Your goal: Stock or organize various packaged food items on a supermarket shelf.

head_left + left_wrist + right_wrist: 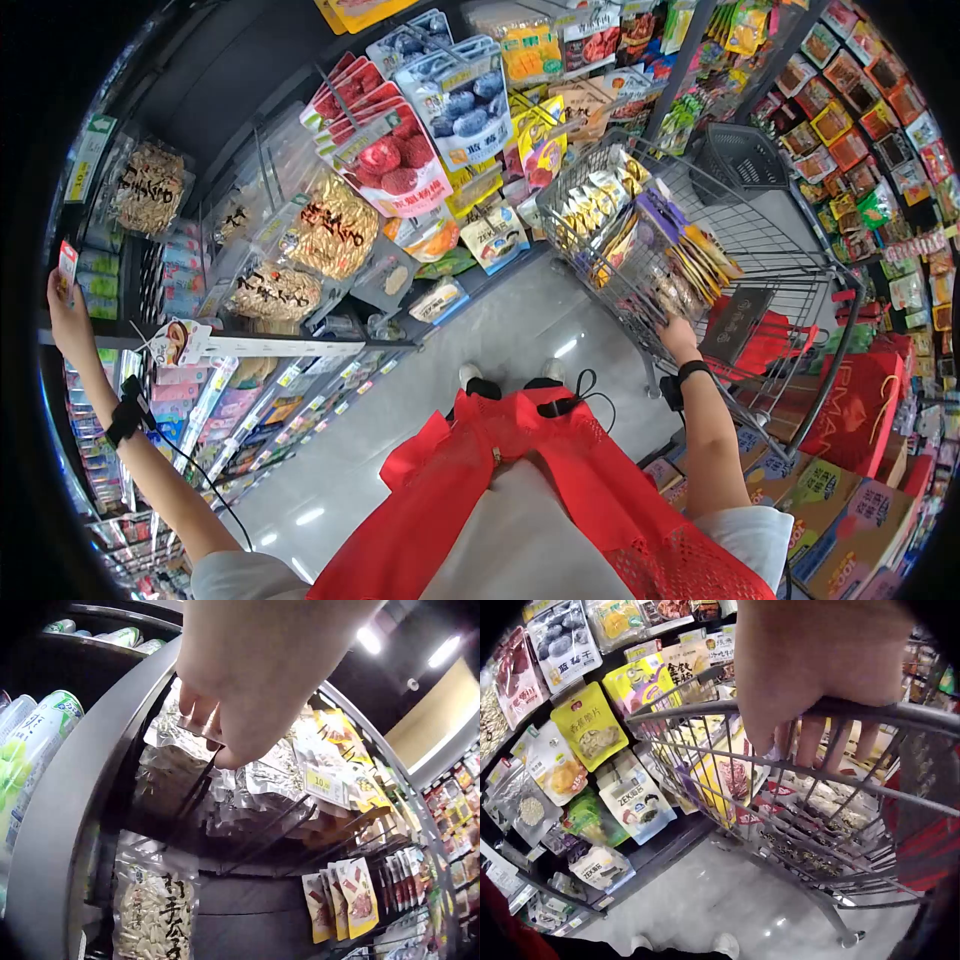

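Note:
In the head view my left hand [74,322] is at the far left, up at the shelf. It pinches a small red-and-white price tag [67,260] at a display hook's end. The left wrist view shows its curled fingertips on that tag [201,729], in front of clear hanging snack bags [270,776]. My right hand [817,675] grips the top rim of a wire shopping cart [682,712], fingers hooked over into the basket. Yellow, purple and clear snack packs [690,240] lie in the cart, along with a dark box [737,322] and something red.
Dried-fruit pouches [390,155] and seed bags [330,225] hang on hooks ahead. A dark plastic basket [740,160] stands beyond the cart. Cardboard cartons [860,530] line the right, near a red bag [850,410]. Grey glossy floor [500,310] shows between shelf and cart.

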Demonstrator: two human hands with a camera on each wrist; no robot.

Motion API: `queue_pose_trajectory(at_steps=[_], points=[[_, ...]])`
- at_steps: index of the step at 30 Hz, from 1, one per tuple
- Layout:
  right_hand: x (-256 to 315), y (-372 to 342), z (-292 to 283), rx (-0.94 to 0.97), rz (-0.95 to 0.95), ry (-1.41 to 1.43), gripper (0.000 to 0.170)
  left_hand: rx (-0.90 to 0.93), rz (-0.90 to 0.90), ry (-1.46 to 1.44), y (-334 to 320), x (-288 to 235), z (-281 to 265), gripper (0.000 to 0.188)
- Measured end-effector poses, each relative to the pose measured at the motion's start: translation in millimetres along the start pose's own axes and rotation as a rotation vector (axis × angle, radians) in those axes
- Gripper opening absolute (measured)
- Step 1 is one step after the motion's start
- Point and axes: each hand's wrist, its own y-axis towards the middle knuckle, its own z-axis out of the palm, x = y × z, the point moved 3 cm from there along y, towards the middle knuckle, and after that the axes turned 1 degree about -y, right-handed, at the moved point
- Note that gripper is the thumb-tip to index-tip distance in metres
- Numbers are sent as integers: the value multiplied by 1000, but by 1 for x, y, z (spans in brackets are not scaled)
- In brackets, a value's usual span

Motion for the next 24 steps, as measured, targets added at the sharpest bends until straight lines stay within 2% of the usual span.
queue_pose_trajectory(at_steps=[2, 3, 4, 5, 7, 9, 11, 17, 18, 20, 24], points=[[2, 10, 5, -20, -44, -6, 35, 20, 79, 85, 0, 12, 11, 44], [5, 16, 6, -60, -85, -14, 33, 30, 144, 162, 7, -3, 1, 44], [9, 21, 9, -96, -153, -24, 29, 33, -19, 15, 10, -12, -10, 42], [12, 23, 11, -84, -155, -18, 29, 36, -7, 21, 12, -11, -13, 42], [17, 25, 13, -88, -151, -111, 30, 45, 186, 145, 12, -9, -10, 39], [17, 20, 10, -112, -150, -108, 34, 26, 203, 112, 16, -17, -15, 37], [19, 15, 8, -137, -147, -81, 37, -2, 37, -27, 17, -19, -19, 38], [19, 8, 25, -178, -150, -80, 40, 21, -5, -69, 13, -23, -22, 38], [22, 2, 30, -184, -156, -88, 41, 22, -6, -70, 12, -16, -19, 38], [31, -14, 34, -187, -148, -66, 42, -13, 163, 94, 9, -11, -15, 37], [52, -43, 52, -208, -123, -34, 46, -31, 135, 61, 0, -20, -18, 37]])
